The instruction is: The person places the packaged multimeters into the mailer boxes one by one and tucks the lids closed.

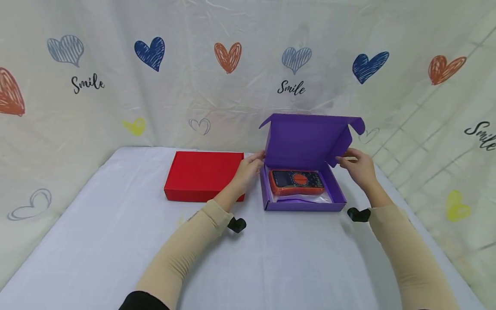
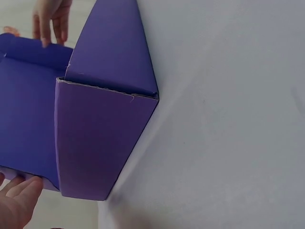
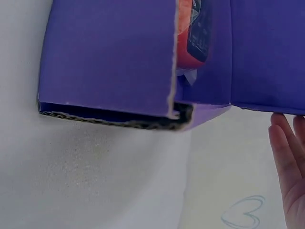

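Note:
A purple cardboard box (image 1: 304,206) stands on the table with its lid (image 1: 306,140) raised. An orange multimeter (image 1: 279,190) with a dark face and a round orange dial lies in it, in clear plastic wrap. At the lid's left edge my left hand (image 1: 248,170) holds on with thumb and fingertips. My right hand (image 1: 360,170) pinches the lid's right side flap. From the right wrist, fingers (image 3: 286,157) meet the lid's edge, while part of that hand falls outside the view.
Left of the purple box lies a closed red box (image 1: 205,176), partly behind my left forearm. A white cloth (image 1: 271,258) covers the table. Behind it hangs a pale curtain (image 1: 248,94) printed with hearts and "Smile".

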The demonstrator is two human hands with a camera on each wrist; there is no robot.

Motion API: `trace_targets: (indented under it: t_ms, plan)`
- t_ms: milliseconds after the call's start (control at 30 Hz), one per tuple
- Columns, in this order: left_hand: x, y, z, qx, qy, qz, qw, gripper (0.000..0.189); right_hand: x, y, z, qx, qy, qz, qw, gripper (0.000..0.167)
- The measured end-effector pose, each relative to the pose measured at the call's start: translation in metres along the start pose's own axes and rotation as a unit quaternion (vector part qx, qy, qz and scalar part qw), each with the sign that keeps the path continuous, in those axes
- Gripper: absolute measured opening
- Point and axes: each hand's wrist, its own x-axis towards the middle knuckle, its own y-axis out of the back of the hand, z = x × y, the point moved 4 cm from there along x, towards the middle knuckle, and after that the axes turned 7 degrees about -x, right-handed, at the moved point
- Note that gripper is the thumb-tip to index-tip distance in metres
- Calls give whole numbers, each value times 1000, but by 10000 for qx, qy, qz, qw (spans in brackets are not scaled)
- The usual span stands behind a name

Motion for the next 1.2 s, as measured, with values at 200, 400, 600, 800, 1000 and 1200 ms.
trace_targets:
  t_ms: [200, 400, 600, 800, 1000, 1200]
  plan:
    - [-1, 0, -1, 166, 52, -258, 9995, 56, -3, -1, -2, 203, -6, -79, 9998, 45]
    - [-4, 0, -5, 226, 124, -295, 9992, 55, -7, -2, 3, 460, 36, -178, 9988, 43]
    - [-8, -2, -7, 211, 77, -472, 9986, 59, -12, -2, 10, 452, -191, -436, 9978, 47]
    - [-12, -2, -8, 367, 47, -635, 9973, 60, -15, -3, 13, 538, -206, -429, 9974, 43]
    - [-15, 0, -9, 715, 52, -821, 9940, 60, -20, -4, 18, 750, -122, -521, 9957, 42]
    - [-18, 2, -10, 1053, 63, -886, 9905, 62, -25, -4, 25, 690, -124, -690, 9952, 46]
